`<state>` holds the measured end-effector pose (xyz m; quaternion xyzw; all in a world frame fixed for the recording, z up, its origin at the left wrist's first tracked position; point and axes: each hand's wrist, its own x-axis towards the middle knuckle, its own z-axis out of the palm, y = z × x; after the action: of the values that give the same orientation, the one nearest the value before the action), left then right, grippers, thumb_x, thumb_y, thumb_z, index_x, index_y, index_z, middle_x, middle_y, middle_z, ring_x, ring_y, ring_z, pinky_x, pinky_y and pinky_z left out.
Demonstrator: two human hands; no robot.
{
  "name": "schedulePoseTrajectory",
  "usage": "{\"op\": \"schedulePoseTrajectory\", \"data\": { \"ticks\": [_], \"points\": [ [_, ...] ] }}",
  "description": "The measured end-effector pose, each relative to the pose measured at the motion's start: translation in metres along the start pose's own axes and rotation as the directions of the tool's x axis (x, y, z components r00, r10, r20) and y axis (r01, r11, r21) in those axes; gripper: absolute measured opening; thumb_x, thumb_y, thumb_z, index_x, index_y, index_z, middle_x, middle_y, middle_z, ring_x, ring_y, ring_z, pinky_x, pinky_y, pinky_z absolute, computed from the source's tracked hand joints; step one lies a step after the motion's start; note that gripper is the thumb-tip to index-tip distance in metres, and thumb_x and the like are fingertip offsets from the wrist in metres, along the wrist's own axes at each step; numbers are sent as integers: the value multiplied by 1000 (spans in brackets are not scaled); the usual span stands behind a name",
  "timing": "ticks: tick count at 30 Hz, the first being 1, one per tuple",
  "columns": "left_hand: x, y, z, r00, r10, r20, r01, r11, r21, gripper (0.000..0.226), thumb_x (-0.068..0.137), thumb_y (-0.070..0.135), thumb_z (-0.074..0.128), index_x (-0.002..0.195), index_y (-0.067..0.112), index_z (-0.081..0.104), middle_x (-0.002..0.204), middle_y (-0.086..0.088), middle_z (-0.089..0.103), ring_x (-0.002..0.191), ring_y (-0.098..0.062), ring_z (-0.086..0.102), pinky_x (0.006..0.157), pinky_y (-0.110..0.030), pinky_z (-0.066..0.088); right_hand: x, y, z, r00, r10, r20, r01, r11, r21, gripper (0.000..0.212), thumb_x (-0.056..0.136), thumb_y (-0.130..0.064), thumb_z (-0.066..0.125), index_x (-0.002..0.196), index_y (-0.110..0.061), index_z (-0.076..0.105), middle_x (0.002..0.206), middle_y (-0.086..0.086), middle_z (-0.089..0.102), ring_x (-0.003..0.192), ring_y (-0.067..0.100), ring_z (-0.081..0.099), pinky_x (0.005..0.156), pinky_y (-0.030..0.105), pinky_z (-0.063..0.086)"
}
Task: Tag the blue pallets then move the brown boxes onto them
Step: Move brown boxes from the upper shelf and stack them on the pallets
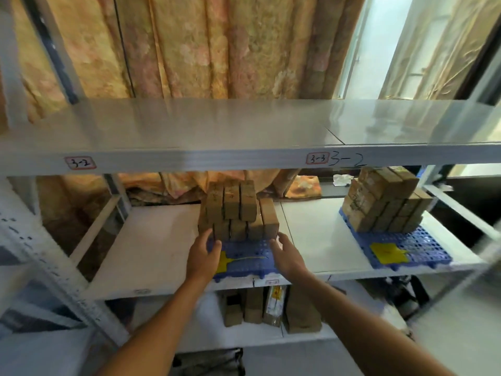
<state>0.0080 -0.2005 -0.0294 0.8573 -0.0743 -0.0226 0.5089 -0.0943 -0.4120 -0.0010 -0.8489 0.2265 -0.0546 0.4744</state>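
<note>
Now both hands are held open at a stack of brown boxes (238, 213) on the near blue pallet (244, 256): the left hand (203, 256) and right hand (287, 256) flank its base, fingers spread, nothing gripped. A yellow tag (223, 263) is seen on that pallet; a second loaded pallet (401, 248) sits to the right.

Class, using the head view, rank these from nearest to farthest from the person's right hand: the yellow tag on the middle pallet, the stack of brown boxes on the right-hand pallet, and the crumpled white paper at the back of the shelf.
From the right hand:
1. Yellow tag, just to its left, on the middle pallet.
2. Stack of brown boxes, to its right.
3. Crumpled white paper, at the shelf's back.
</note>
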Motion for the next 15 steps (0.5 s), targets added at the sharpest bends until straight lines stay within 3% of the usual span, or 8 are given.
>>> {"op": "schedulePoseTrajectory", "data": {
  "ticks": [5, 9, 13, 15],
  "points": [
    [16, -7, -3, 981, 192, 4, -187, 955, 231, 63, 86, 30, 76, 144, 21, 54, 147, -4, 53, 136, -24, 47, 110, -41, 45, 39, 14, -6, 998, -53, -28, 52, 998, -43, 56, 106, -40, 52, 157, -21, 37, 156, 8, 50, 138, 28, 51, 109, 38, 41],
    [86, 11, -1, 880, 473, 46, -427, 743, 515, 73, 81, 38, 79, 147, 23, 50, 153, -1, 48, 145, -26, 37, 117, -46, 37, 112, 11, 2, 989, -145, -34, 142, 986, -85, 65, 100, -56, 48, 157, -28, 35, 156, 4, 49, 140, 27, 49, 114, 44, 43],
    [148, 23, 14, 849, 452, 272, -498, 516, 697, 97, 72, 56, 80, 155, 26, 38, 164, -2, 33, 154, -30, 21, 119, -57, 24, 169, -1, 7, 982, -156, -108, 150, 987, -58, 63, 101, -48, 43, 158, -26, 32, 157, 9, 48, 141, 29, 47, 111, 44, 41],
    [158, 19, 25, 843, 428, 326, -510, 444, 737, 101, 69, 62, 77, 155, 25, 38, 163, -1, 35, 154, -31, 22, 118, -61, 18, 182, 0, 9, 980, -142, -139, 142, 990, -8, 63, 98, -51, 40, 156, -27, 36, 153, 8, 52, 138, 28, 50, 110, 45, 44]
  ]
}}
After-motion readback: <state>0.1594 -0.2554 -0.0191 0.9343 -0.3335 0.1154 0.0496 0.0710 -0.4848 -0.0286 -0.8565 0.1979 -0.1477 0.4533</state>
